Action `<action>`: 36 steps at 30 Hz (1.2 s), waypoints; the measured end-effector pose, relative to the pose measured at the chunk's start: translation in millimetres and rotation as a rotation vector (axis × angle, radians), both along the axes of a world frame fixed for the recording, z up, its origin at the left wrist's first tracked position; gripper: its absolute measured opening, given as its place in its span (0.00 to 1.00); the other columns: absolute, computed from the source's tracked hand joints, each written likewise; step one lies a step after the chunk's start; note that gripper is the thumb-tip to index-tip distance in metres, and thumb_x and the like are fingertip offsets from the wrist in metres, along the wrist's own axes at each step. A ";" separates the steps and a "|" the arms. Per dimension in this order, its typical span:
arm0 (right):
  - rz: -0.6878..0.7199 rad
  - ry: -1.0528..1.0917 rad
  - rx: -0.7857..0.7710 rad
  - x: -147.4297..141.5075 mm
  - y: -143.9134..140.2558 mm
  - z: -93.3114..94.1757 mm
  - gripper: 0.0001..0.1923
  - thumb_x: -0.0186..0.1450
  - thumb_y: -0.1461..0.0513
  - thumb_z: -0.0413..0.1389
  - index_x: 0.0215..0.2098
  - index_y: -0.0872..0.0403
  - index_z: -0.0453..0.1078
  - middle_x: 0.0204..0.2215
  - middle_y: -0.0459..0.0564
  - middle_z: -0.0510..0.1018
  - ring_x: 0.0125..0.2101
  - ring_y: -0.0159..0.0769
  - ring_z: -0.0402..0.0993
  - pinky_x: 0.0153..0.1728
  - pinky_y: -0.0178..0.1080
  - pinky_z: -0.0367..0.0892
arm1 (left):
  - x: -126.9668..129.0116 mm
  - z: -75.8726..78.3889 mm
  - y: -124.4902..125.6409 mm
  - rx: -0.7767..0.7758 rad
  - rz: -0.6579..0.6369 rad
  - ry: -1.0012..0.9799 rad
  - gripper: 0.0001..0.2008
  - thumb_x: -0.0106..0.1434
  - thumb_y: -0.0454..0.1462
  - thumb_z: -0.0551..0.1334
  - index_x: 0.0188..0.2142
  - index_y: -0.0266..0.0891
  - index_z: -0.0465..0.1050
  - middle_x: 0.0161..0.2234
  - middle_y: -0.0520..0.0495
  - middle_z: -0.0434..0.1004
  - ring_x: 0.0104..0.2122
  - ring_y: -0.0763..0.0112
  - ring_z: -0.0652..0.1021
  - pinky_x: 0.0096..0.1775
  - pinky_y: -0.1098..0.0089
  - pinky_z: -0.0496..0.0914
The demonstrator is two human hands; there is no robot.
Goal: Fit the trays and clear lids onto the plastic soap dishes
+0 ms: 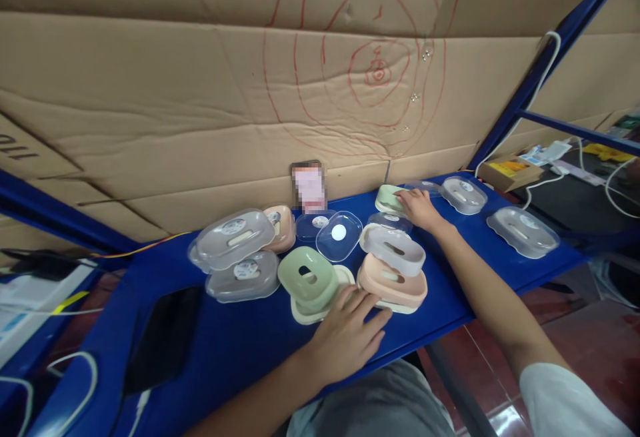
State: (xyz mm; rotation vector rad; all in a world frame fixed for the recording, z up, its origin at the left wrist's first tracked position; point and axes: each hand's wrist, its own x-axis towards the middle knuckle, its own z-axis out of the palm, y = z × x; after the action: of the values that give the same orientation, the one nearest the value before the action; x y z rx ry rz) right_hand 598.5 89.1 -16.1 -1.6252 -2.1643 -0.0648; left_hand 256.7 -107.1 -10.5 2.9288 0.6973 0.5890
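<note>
Mostly smooth oval plastic soap boxes point(393, 280).

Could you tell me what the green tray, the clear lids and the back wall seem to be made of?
Green tray: likely matte moulded plastic, with an even colour and rounded edges. Clear lids: probably frosted translucent plastic, since the blue shelf shows through them. Back wall: corrugated cardboard, brown, creased, with red pen marks.
</note>
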 end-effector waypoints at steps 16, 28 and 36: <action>-0.775 0.162 0.037 112.0 -24.5 19.6 0.36 0.64 0.43 0.64 0.64 0.53 0.73 0.68 0.76 0.68 0.66 0.78 0.61 0.59 0.79 0.55 | 0.4 0.4 -0.5 0.021 -0.006 -0.009 0.12 0.75 0.39 0.61 0.57 0.42 0.73 0.54 0.42 0.76 0.56 0.56 0.76 0.64 0.50 0.64; -0.452 0.249 0.049 89.9 -17.7 38.9 0.27 0.72 0.47 0.57 0.59 0.57 0.78 0.55 0.66 0.82 0.56 0.58 0.78 0.60 0.56 0.70 | 0.1 1.8 0.1 0.021 0.000 0.002 0.13 0.75 0.39 0.61 0.56 0.43 0.73 0.54 0.42 0.76 0.55 0.56 0.76 0.63 0.50 0.65; -0.049 0.248 0.136 25.3 -20.0 43.7 0.26 0.76 0.45 0.52 0.62 0.49 0.76 0.60 0.56 0.80 0.61 0.52 0.75 0.65 0.53 0.68 | 0.1 2.5 0.2 0.008 0.001 0.010 0.13 0.75 0.39 0.62 0.57 0.44 0.74 0.54 0.43 0.76 0.55 0.57 0.76 0.64 0.50 0.64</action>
State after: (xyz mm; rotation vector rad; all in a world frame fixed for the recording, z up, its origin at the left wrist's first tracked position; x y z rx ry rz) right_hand 623.9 69.1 27.6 -1.5232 -1.8920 -0.0226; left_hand 256.7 -106.9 -8.0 2.9412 0.6994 0.5786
